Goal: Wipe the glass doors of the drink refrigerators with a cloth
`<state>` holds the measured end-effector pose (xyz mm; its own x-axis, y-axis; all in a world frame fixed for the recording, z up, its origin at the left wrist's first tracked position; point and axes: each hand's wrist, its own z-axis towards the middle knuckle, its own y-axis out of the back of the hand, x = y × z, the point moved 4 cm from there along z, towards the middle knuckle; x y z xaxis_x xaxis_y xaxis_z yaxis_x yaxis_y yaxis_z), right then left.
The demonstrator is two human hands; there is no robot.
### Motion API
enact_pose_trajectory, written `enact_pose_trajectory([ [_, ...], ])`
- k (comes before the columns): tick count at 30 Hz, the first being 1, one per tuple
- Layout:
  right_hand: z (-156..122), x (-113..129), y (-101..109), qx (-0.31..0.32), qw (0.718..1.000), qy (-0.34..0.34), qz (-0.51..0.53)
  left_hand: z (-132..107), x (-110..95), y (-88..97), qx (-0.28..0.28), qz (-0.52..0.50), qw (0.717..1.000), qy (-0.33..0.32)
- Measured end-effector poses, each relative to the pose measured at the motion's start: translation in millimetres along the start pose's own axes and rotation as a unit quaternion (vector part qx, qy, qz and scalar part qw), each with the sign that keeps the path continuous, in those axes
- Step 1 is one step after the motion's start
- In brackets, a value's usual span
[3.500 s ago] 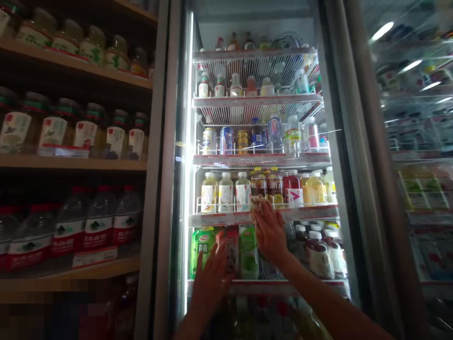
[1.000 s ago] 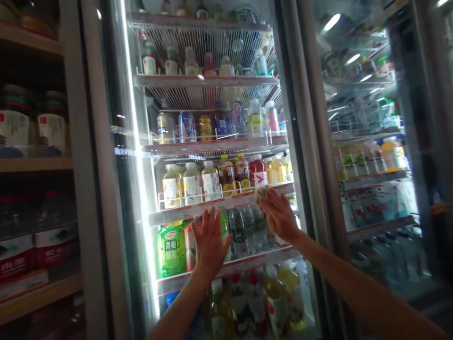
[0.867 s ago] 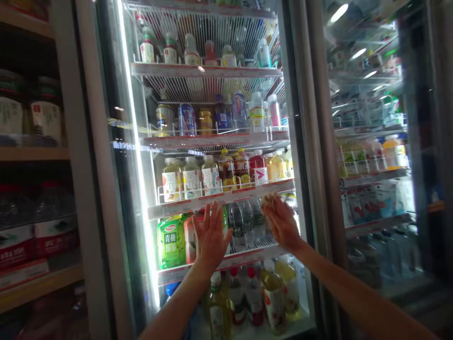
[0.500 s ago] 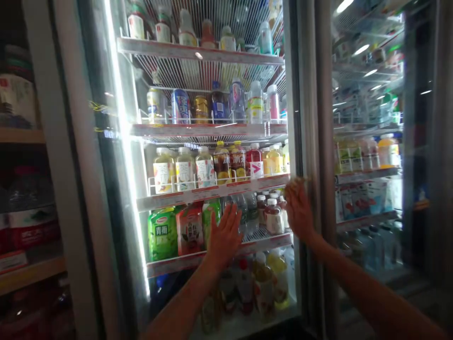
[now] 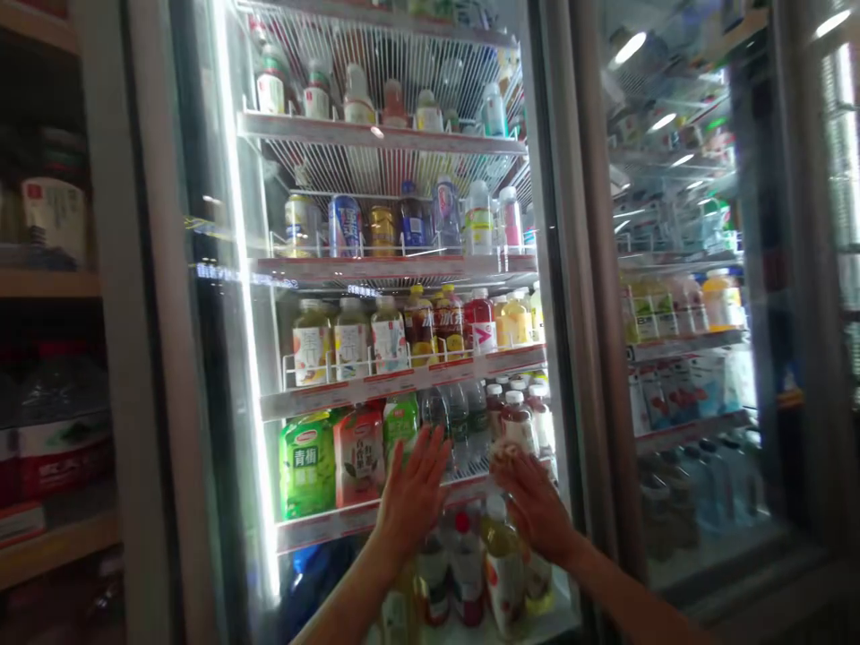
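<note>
I face the glass door [image 5: 376, 340] of a lit drinks fridge. My left hand [image 5: 413, 493] lies flat on the glass with its fingers stretched out, low down, in front of the green and red cartons [image 5: 332, 457]. My right hand [image 5: 530, 502] presses a crumpled pale cloth [image 5: 507, 454] against the glass just to the right, level with the small bottles [image 5: 514, 417]. The cloth shows only above the fingertips.
Wire shelves [image 5: 396, 264] behind the glass carry cans, juice bottles and water bottles. A second glass-door fridge [image 5: 678, 296] stands to the right. To the left are wooden shelves [image 5: 47, 285] with jars and large water bottles.
My right hand with the cloth swept right to the door's edge, then came down and back left, lower on the glass. My left hand slid a little lower. The view shifted rightward.
</note>
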<state>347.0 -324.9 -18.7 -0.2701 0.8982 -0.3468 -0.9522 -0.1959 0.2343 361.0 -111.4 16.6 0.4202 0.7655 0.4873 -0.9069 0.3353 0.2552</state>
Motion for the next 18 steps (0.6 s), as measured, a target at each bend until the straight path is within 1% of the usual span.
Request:
enact_pose_trajectory([
  [1,-1,4,0,-0.002,1.000,0.013,-0.008,-4,0,-0.1,-0.005,0.004,1.000,-0.002],
  [2,2,4,1,-0.023,1.000,-0.003,-0.020,-7,0,-0.6,-0.010,0.009,1.000,-0.004],
  [4,12,0,4,-0.089,0.992,-0.074,-0.039,-12,0,-1.9,-0.011,0.020,1.000,-0.012],
  [5,17,2,4,-0.109,0.989,-0.095,-0.039,-15,0,-2.4,-0.011,0.023,1.000,-0.014],
  [6,20,7,2,-0.109,0.989,-0.091,-0.029,-18,1,-2.9,-0.007,0.027,1.000,-0.015],
  [7,23,17,-1,-0.090,0.994,-0.059,-0.014,-22,2,-3.1,-0.003,0.029,0.999,-0.014],
  [8,24,28,-6,-0.054,0.998,-0.008,0.002,-26,4,-2.8,-0.001,0.032,0.999,-0.014],
  [9,24,39,-9,-0.015,0.999,0.047,0.015,-31,6,-2.2,0.000,0.033,0.999,-0.014],
  [10,26,48,-12,0.011,0.996,0.089,0.022,-35,8,-1.2,-0.001,0.033,0.999,-0.015],
  [11,30,52,-12,0.018,0.994,0.105,0.023,-39,11,0.1,-0.003,0.031,0.999,-0.016],
  [12,36,52,-11,0.006,0.995,0.093,0.020,-43,15,1.8,-0.006,0.030,0.999,-0.013],
  [15,54,46,-4,-0.083,0.996,-0.022,0.003,-52,28,7.8,-0.010,0.029,0.999,0.015],
  [16,57,49,-5,-0.086,0.996,-0.032,0.003,-54,33,9.7,-0.008,0.030,0.999,0.029],
  [17,57,56,-6,-0.066,0.998,-0.008,0.009,-57,38,11.6,-0.007,0.030,0.999,0.042],
  [18,57,66,-9,-0.031,0.998,0.042,0.019,-60,43,13.6,-0.006,0.027,0.998,0.051],
])
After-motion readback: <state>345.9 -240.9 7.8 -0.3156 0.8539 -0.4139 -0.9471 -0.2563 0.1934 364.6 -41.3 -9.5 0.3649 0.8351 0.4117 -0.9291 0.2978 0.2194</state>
